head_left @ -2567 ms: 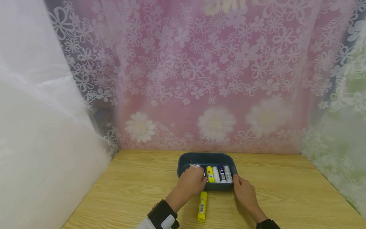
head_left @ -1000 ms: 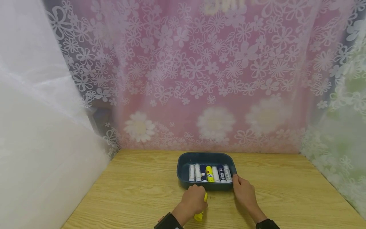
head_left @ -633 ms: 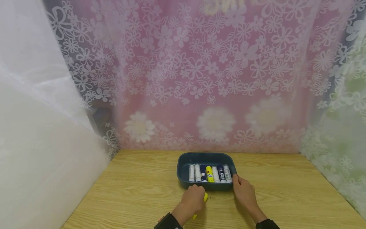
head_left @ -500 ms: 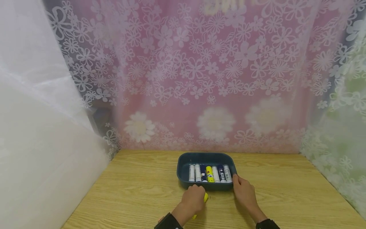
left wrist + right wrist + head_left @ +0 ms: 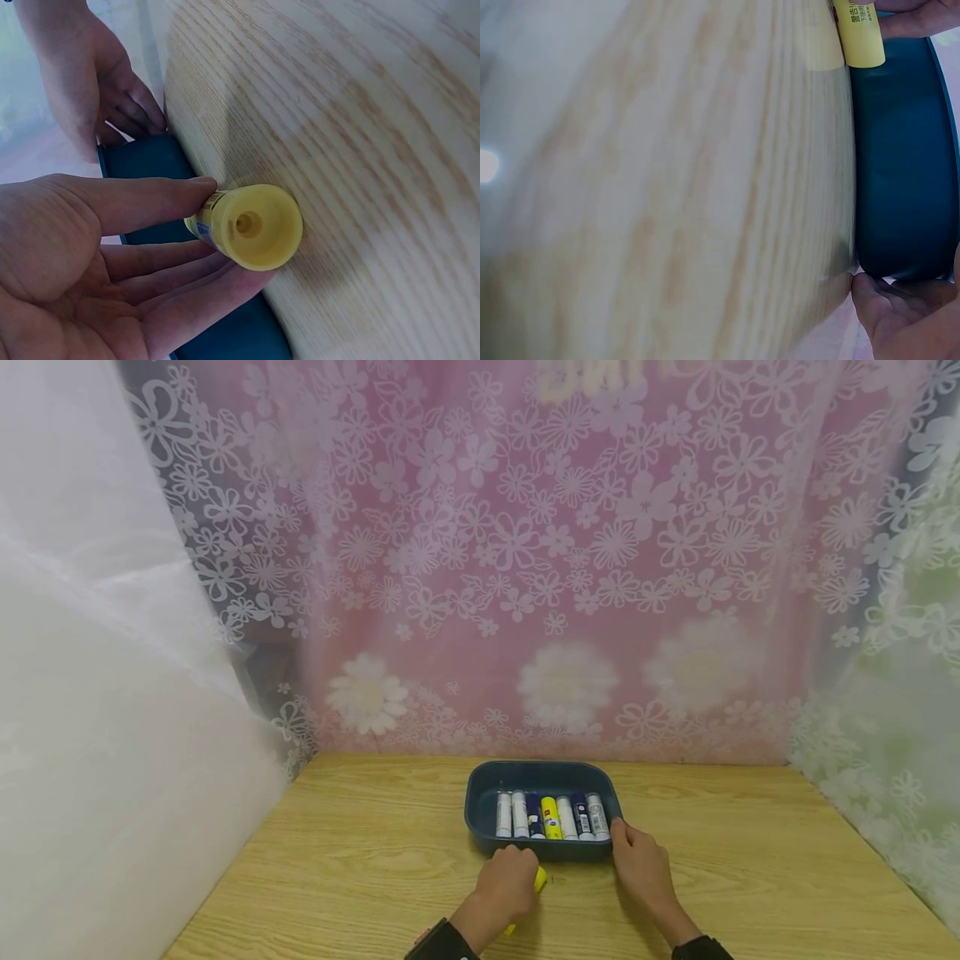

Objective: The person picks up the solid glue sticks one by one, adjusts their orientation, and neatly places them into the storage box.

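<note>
In the head view my left hand (image 5: 506,881) is in front of a dark teal tray (image 5: 543,852). It pinches a yellow glue stick (image 5: 541,878), mostly hidden behind the hand there. The left wrist view shows the thumb on one side of the glue stick (image 5: 262,225) and fingers on the other, its hollow end facing the camera. The stick is low at the table. My right hand (image 5: 645,864) grips the tray's right end, thumb at the near corner. Inside the tray lies a row of several glue sticks: white, dark blue, and one yellow glue stick (image 5: 551,818).
The tray stands on a wood-grain table (image 5: 360,860). A pink flowered curtain (image 5: 555,568) hangs behind the table. A white sheet (image 5: 112,735) borders the left side, and a pale green flowered sheet (image 5: 900,735) the right.
My left hand has moved from inside the tray down to the yellow glue stick on the table and taken hold of it. The stick has turned slightly. The right hand stays on the tray.
</note>
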`<state>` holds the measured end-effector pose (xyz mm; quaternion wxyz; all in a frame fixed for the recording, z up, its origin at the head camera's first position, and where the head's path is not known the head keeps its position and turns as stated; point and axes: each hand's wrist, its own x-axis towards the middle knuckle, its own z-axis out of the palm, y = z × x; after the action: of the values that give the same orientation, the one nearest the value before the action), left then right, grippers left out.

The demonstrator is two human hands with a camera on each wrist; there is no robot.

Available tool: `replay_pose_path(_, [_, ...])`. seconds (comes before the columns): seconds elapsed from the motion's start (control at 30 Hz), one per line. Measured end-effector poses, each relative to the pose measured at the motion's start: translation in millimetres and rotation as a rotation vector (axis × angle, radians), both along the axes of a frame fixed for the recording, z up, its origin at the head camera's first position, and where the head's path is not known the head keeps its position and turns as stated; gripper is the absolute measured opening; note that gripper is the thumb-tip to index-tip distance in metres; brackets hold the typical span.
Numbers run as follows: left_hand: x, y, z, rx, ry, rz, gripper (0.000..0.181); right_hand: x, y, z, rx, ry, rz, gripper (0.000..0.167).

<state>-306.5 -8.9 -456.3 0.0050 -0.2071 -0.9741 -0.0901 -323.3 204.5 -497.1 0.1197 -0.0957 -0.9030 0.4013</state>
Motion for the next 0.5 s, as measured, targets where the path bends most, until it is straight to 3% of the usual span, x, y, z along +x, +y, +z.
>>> replay_pose_path(0.33, [-3.2,-3.2,1.0,0.023,-0.09,0.017,0.017,-0.8,0.7,-1.7,0.002,0.004,-0.003,0.054])
replay_pose_path(0.5, [-4.3,-6.3,0.9,0.036,-0.1,0.006,0.02,-0.3,0.7,-0.8,0.001,-0.01,-0.01,0.053])
